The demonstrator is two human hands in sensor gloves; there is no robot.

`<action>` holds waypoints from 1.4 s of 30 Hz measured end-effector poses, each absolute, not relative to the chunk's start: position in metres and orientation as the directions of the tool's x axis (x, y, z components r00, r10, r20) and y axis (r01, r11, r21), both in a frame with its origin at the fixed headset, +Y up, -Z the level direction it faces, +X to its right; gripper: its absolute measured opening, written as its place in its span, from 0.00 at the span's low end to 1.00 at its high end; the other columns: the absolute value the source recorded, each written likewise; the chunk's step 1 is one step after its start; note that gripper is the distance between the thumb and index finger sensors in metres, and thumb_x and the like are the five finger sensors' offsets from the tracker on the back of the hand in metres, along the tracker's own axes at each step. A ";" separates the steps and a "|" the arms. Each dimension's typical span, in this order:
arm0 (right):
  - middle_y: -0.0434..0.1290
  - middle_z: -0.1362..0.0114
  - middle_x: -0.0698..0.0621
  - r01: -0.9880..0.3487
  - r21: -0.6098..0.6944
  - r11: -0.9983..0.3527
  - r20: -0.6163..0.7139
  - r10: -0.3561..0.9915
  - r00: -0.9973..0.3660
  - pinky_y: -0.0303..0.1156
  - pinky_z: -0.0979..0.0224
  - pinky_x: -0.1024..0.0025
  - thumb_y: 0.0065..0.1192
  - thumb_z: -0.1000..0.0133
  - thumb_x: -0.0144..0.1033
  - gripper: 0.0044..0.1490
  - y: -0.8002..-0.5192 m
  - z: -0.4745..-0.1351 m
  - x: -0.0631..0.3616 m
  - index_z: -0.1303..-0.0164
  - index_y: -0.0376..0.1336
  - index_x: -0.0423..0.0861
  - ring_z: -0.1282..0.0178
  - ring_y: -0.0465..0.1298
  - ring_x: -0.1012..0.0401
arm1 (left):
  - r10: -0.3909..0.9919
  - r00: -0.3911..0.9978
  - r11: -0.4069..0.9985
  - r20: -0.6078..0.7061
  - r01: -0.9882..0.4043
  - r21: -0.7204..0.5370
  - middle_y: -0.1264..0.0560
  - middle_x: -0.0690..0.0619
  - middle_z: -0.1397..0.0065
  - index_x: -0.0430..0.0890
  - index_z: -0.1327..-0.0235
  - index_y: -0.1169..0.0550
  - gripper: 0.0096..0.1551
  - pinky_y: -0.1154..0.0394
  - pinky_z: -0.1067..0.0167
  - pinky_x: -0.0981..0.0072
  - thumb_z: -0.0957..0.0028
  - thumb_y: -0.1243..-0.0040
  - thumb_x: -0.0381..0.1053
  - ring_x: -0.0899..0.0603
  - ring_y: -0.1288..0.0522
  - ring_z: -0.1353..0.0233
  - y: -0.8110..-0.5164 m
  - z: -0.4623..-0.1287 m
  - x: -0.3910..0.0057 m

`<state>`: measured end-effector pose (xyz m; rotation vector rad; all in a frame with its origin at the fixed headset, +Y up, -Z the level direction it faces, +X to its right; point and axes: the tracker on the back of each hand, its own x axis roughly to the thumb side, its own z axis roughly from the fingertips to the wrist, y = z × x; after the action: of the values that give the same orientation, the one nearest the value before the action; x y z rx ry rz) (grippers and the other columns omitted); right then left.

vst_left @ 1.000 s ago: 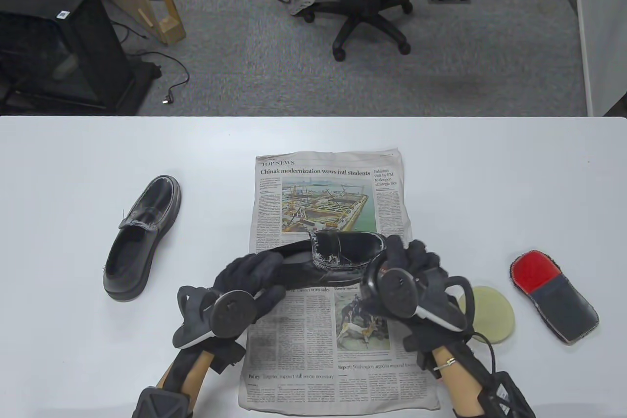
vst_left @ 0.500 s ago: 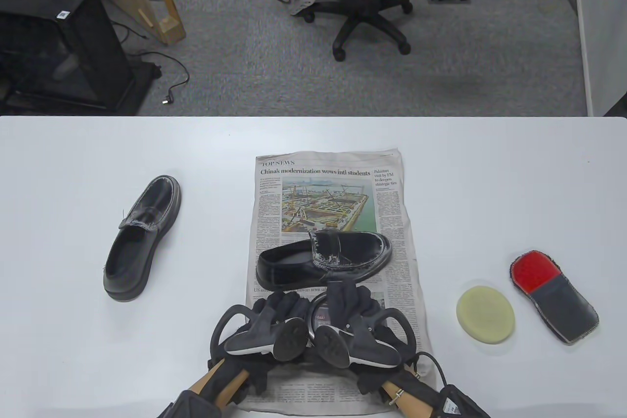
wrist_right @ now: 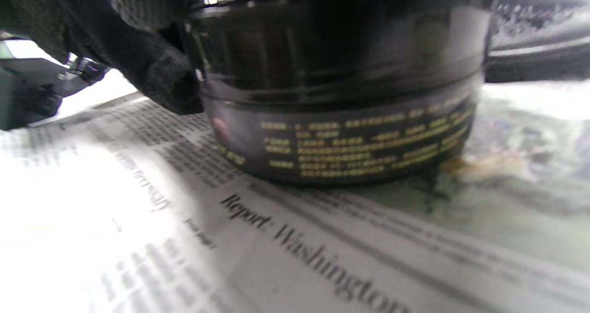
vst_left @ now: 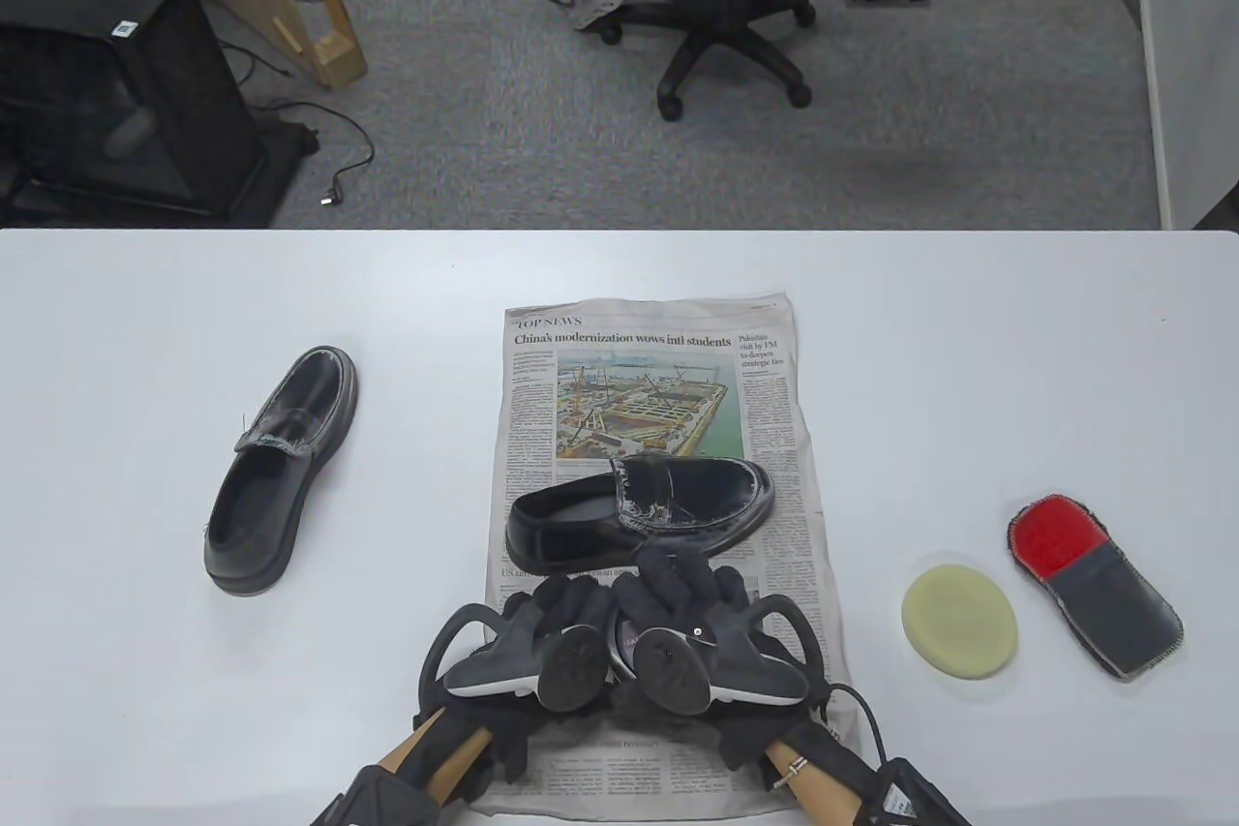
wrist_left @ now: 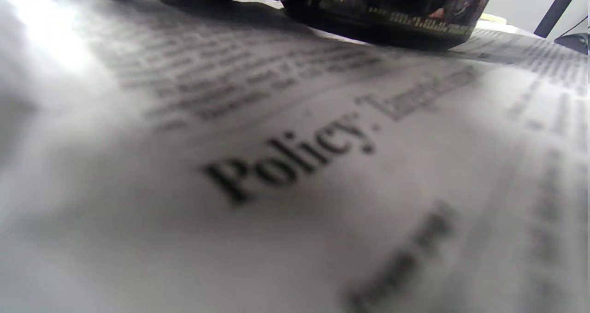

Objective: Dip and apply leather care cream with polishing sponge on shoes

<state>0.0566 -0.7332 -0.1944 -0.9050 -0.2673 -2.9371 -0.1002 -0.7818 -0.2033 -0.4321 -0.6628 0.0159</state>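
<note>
Table view: both hands meet over the near part of the newspaper (vst_left: pixel 658 381), just in front of the shoe (vst_left: pixel 644 506). The left hand (vst_left: pixel 542 637) and right hand (vst_left: pixel 692 618) close around a cream jar (vst_left: pixel 622 644), of which only a sliver shows between them. The fingers of both hands curl over it. The shoe lies on the newspaper, toe to the right, black and glossy with whitish streaks on the vamp. A second shoe (vst_left: pixel 281 468) lies on the bare table (vst_left: pixel 145 303), well to the left. The round pale-yellow sponge (vst_left: pixel 958 623) lies on the table to the right of the newspaper, apart from both hands. A red-and-grey mitt (vst_left: pixel 1094 584) lies just right of the sponge.

Left wrist view: the jar (wrist_left: pixel 392 8) stands on the newspaper (wrist_left: pixel 295 174); dark wall, gold lettering ending in "CREAM".

Right wrist view: the jar (wrist_right: pixel 341 87) stands on the newspaper (wrist_right: pixel 230 239). It is round, dark and glossy, with lines of blurred yellow print. Gloved fingers (wrist_right: pixel 156 68) press its left side.
</note>
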 end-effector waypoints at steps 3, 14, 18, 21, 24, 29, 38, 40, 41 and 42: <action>0.45 0.10 0.30 0.105 0.157 -0.982 0.572 0.004 -0.820 0.57 0.24 0.28 0.47 0.45 0.71 0.58 -0.731 -0.195 0.054 0.12 0.42 0.49 0.20 0.52 0.25 | 0.177 0.787 0.904 0.591 0.107 -0.414 0.57 0.28 0.11 0.30 0.13 0.57 0.57 0.52 0.28 0.22 0.38 0.53 0.63 0.22 0.57 0.17 -0.783 -0.205 -0.101; 0.42 0.13 0.20 0.002 0.122 -0.992 0.577 0.069 -0.814 0.53 0.26 0.26 0.45 0.44 0.72 0.67 -0.726 -0.190 0.063 0.09 0.39 0.35 0.20 0.49 0.23 | 0.185 0.787 0.903 0.588 0.100 -0.418 0.58 0.28 0.11 0.32 0.12 0.57 0.57 0.54 0.29 0.22 0.38 0.54 0.64 0.22 0.58 0.18 -0.784 -0.204 -0.101; 0.45 0.16 0.17 0.255 0.080 -0.964 0.582 -0.163 -0.797 0.59 0.25 0.30 0.38 0.43 0.73 0.69 -0.734 -0.181 0.052 0.09 0.38 0.30 0.25 0.53 0.23 | 0.175 0.787 0.904 0.592 0.110 -0.414 0.59 0.28 0.11 0.32 0.12 0.57 0.57 0.54 0.29 0.22 0.38 0.54 0.65 0.22 0.58 0.18 -0.784 -0.204 -0.100; 0.43 0.13 0.23 0.162 0.177 -0.971 0.625 -0.017 -0.781 0.55 0.23 0.30 0.52 0.44 0.66 0.62 -0.727 -0.185 0.051 0.10 0.40 0.41 0.21 0.51 0.22 | 0.179 0.788 0.902 0.588 0.107 -0.418 0.59 0.29 0.11 0.32 0.12 0.57 0.57 0.54 0.29 0.22 0.39 0.54 0.65 0.23 0.58 0.17 -0.784 -0.204 -0.101; 0.48 0.10 0.39 -0.102 0.257 -0.961 0.631 0.247 -0.735 0.50 0.21 0.36 0.57 0.42 0.59 0.43 -0.725 -0.192 0.061 0.18 0.53 0.54 0.15 0.47 0.30 | 0.179 0.787 0.901 0.590 0.110 -0.419 0.59 0.29 0.11 0.32 0.12 0.57 0.59 0.54 0.29 0.22 0.41 0.53 0.66 0.23 0.59 0.18 -0.784 -0.204 -0.101; 0.40 0.14 0.17 0.003 0.120 -0.993 0.571 0.066 -0.818 0.53 0.27 0.24 0.43 0.44 0.73 0.71 -0.719 -0.188 0.067 0.08 0.36 0.30 0.21 0.47 0.20 | 0.183 0.789 0.902 0.587 0.104 -0.420 0.59 0.29 0.11 0.33 0.12 0.57 0.58 0.54 0.29 0.23 0.40 0.54 0.66 0.23 0.58 0.17 -0.784 -0.204 -0.101; 0.38 0.09 0.34 -0.066 0.364 -0.929 0.602 0.289 -0.745 0.44 0.25 0.26 0.57 0.41 0.57 0.49 -0.726 -0.195 0.066 0.13 0.45 0.53 0.16 0.39 0.26 | 0.181 0.790 0.902 0.586 0.104 -0.419 0.59 0.29 0.10 0.32 0.12 0.56 0.59 0.54 0.29 0.23 0.41 0.54 0.66 0.23 0.58 0.17 -0.784 -0.204 -0.101; 0.31 0.13 0.22 -0.050 0.345 -0.937 0.578 0.254 -0.776 0.43 0.28 0.23 0.51 0.42 0.67 0.65 -0.726 -0.194 0.067 0.08 0.35 0.39 0.20 0.36 0.21 | 0.182 0.790 0.902 0.585 0.102 -0.419 0.59 0.29 0.10 0.32 0.12 0.56 0.58 0.54 0.29 0.23 0.41 0.54 0.66 0.23 0.58 0.17 -0.784 -0.204 -0.101; 0.33 0.15 0.16 0.018 0.278 -0.960 0.577 0.152 -0.802 0.47 0.29 0.21 0.45 0.43 0.71 0.72 -0.727 -0.193 0.066 0.09 0.31 0.31 0.21 0.40 0.19 | 0.182 0.790 0.902 0.585 0.102 -0.419 0.59 0.29 0.10 0.32 0.12 0.56 0.58 0.54 0.29 0.23 0.41 0.54 0.66 0.23 0.58 0.17 -0.784 -0.204 -0.101; 0.34 0.16 0.12 0.090 0.246 -0.965 0.577 0.071 -0.814 0.50 0.29 0.21 0.40 0.43 0.73 0.74 -0.729 -0.192 0.064 0.10 0.29 0.26 0.22 0.44 0.17 | 0.183 0.790 0.902 0.585 0.101 -0.419 0.59 0.29 0.10 0.32 0.12 0.56 0.58 0.54 0.29 0.23 0.41 0.54 0.66 0.23 0.58 0.17 -0.784 -0.204 -0.101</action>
<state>0.0644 -0.7285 -0.1924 -0.9561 -0.4136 -2.9534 -0.1010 -0.7844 -0.2044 -0.4519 -0.6637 0.0454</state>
